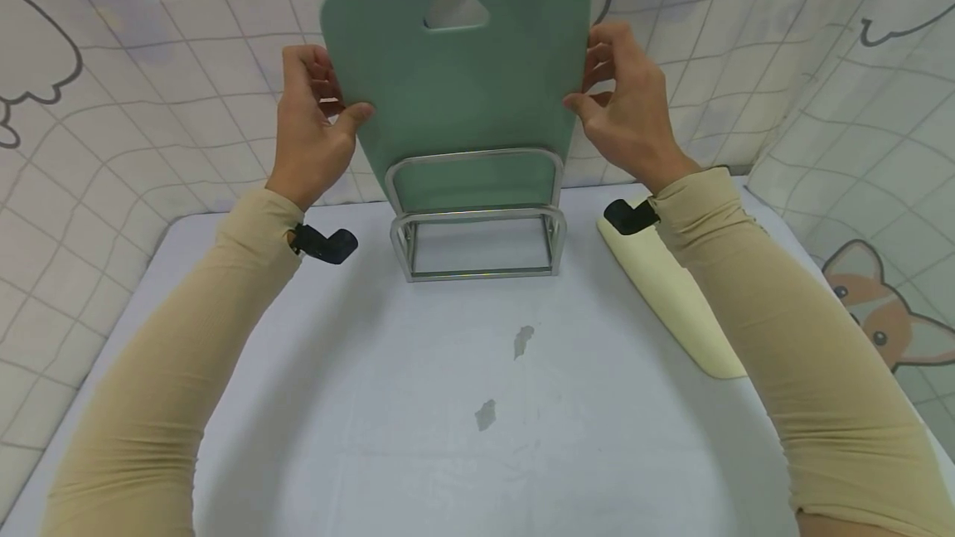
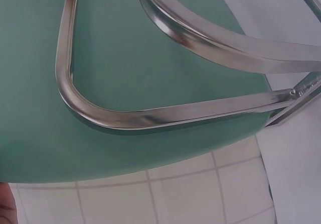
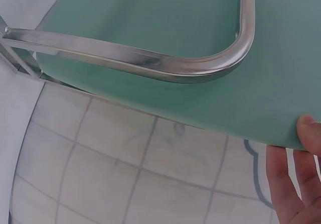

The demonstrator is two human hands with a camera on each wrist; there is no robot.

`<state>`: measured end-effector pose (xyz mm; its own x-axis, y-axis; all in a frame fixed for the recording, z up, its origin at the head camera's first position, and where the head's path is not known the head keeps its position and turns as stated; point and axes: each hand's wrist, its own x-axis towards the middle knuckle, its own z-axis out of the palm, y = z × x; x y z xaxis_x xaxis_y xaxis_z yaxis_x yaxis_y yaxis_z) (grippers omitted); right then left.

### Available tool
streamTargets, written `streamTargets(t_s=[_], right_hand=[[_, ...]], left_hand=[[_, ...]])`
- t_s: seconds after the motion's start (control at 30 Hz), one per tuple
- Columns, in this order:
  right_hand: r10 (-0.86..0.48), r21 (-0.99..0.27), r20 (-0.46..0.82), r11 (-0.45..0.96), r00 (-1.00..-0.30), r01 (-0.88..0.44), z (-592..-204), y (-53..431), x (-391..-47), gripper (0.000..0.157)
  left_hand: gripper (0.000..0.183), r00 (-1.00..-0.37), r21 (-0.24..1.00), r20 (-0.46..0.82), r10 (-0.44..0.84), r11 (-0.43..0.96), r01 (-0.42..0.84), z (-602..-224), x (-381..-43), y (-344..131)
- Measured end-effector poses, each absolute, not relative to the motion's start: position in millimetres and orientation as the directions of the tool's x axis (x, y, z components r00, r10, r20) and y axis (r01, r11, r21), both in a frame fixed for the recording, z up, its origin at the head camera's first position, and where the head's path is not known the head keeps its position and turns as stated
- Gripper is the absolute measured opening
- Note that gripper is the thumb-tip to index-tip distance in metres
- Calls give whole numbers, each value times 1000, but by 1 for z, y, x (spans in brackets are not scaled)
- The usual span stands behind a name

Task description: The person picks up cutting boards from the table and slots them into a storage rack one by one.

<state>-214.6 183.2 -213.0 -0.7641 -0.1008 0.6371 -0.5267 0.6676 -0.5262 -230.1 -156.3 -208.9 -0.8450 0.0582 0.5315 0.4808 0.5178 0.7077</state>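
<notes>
A green cutting board [image 1: 462, 81] with a handle cutout near its top stands upright in a metal rack [image 1: 477, 214], behind the rack's tall back loop. My left hand [image 1: 317, 118] pinches the board's left edge, thumb on the front face and fingers behind. On the opposite edge my right hand [image 1: 622, 98] pinches the board the same way; in the right wrist view its thumb [image 3: 310, 131] presses on the green face. In the left wrist view the metal loops [image 2: 120, 118] cross in front of the board, and only a sliver of the left hand shows.
A pale yellow cutting board [image 1: 679, 305] lies on the white table [image 1: 388, 404] at the right, partly hidden under the right forearm. Two grey patches mark the tabletop's middle. A grid-patterned cloth [image 1: 186, 73] with cartoon drawings hangs behind and along the sides.
</notes>
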Motion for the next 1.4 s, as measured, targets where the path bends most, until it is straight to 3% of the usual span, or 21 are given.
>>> streamTargets(t_s=[1.4], right_hand=[[-31,-586,584,675,-811,-448,-216,185,-220,48]], left_hand=[[48,-885,742,464,40,528,413,-204,-237,-147]])
